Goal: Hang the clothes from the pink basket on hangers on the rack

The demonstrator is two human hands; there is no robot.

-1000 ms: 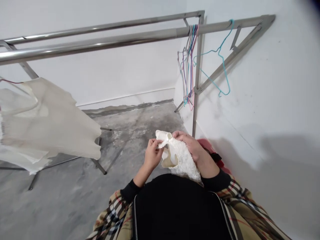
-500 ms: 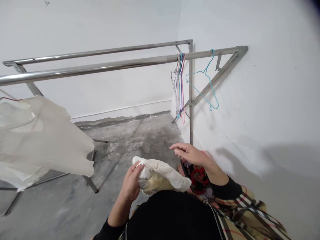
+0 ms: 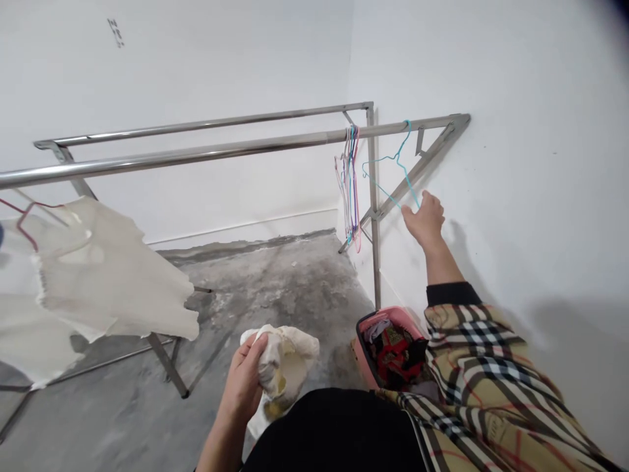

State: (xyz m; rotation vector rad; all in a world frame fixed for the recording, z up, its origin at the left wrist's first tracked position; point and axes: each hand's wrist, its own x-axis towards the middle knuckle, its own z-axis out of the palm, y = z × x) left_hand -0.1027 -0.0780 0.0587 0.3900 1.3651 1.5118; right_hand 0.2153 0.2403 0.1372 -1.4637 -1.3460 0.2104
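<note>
Nearest, below the stainless-steel tube drying rack (image 3: 221, 147), the left hand (image 3: 242, 383) has its fingers (image 3: 255, 347) closed on a crumpled white cloth (image 3: 287, 367), gripping it. Also below the rack, a pink plastic basket (image 3: 390, 347) holds red and dark articles (image 3: 396, 357). The right hand (image 3: 425, 219), in a plaid sleeve (image 3: 491, 373), reaches up beside the rack, its fingers (image 3: 410, 213) at the lower end of a thin teal wire hanger (image 3: 393, 164); whether they grip it cannot be told. Farther along the rack's front rail, pastel wire hangers (image 3: 350, 187) bunch together, while a pale cream cloth (image 3: 108, 269) hangs at its left end.
</note>
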